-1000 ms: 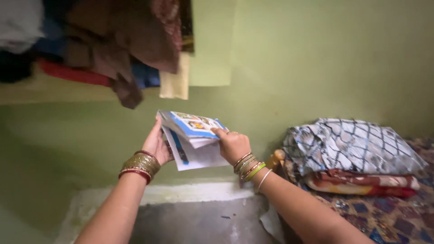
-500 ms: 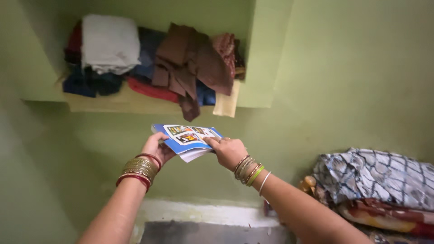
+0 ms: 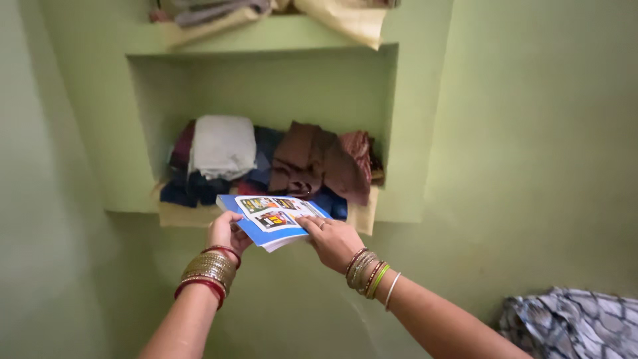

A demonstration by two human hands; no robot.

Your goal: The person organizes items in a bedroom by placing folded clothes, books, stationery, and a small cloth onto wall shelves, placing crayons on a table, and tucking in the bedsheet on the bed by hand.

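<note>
a thin stack of booklets held flat in two hands before a wall niche

the left hand (image 3: pixel 228 233) is closed on the left end of the booklets (image 3: pixel 274 219), with the fingers wrapped under the edge and the thumb side against the cover. the right hand (image 3: pixel 334 240) is laid on the right end, fingers flat on top and pressed down, so the stack is pinched from both sides. gold and red bangles (image 3: pixel 209 272) are worn on the left wrist, and mixed thin bangles on the right.

the booklets are blue-edged with a white cover bearing small coloured pictures. they are held level in the air, just in front of and slightly below the ledge of a recessed shelf (image 3: pixel 126 199) in a pale green wall (image 3: pixel 531 166). they are not yet resting on anything.

behind them, the shelf is filled with folded clothes (image 3: pixel 266 159): a grey piece on the left, dark blue in the middle, brown on the right. little bare ledge is shown at the front.

to handle this step well, the stack would best be kept level and gripped at both ends so the loose pages underneath are not fanned out. a flat, free spot should be judged before anything is let go.

a checked blue-grey cloth bundle (image 3: pixel 571 322) is seen at the lower right, well apart.
</note>
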